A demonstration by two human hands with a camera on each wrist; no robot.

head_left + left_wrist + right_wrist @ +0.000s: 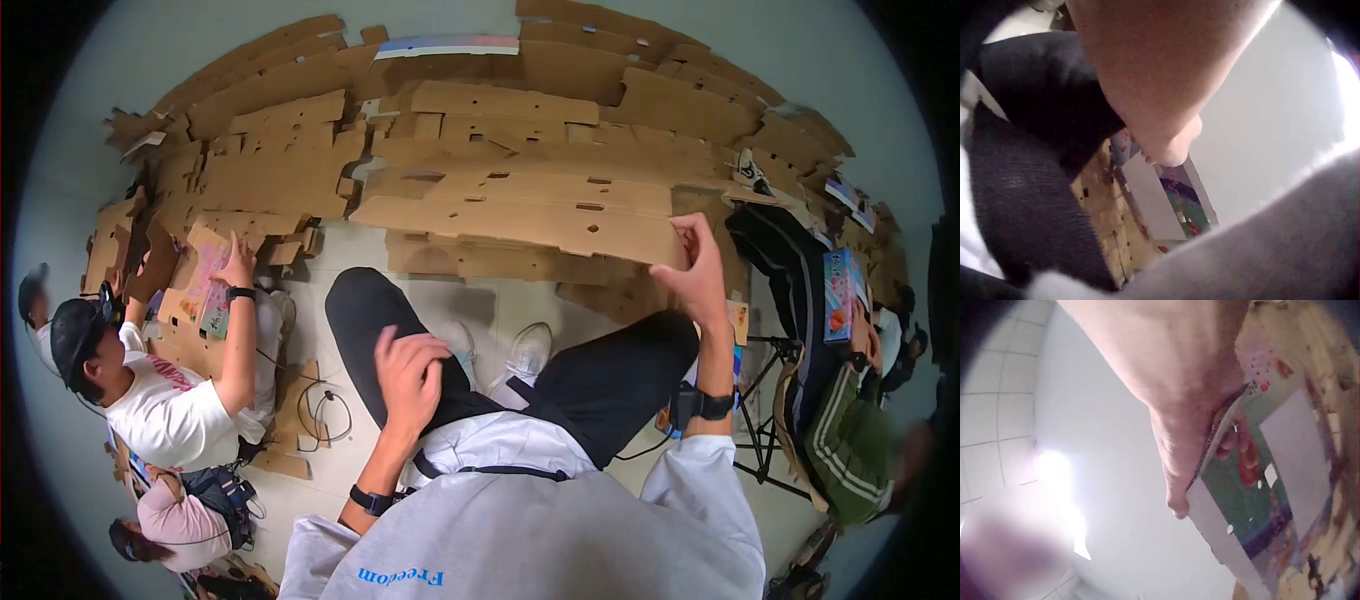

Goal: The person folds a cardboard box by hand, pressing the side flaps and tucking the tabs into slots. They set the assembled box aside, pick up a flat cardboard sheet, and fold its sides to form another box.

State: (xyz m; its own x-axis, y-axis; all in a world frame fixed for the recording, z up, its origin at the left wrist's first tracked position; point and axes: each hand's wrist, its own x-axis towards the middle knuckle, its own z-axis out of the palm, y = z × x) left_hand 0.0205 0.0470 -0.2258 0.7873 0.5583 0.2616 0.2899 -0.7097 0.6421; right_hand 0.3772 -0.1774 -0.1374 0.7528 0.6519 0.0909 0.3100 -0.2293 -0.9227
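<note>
My right hand [697,275] grips the right end of a long flat brown cardboard sheet [520,210] with slots, held up in front of the knees. In the right wrist view, the hand [1179,419] pinches the sheet's edge, thumb on one side and fingers on the other; the sheet's printed face [1235,500] is green and purple. My left hand [410,375] is raised above the left thigh, fingers loosely bent, holding nothing. In the left wrist view, the left hand [1169,140] overlaps the printed cardboard [1179,194] in the background; the head view shows them apart.
Flattened cardboard [270,160] lies in heaps ahead. At the left, a person in a white shirt [175,410] handles printed cardboard [208,280]. Toward the right are a black tripod [765,440] and a person in a green sleeve [850,450] by a blue box [843,290]. A cable [325,410] lies on the floor.
</note>
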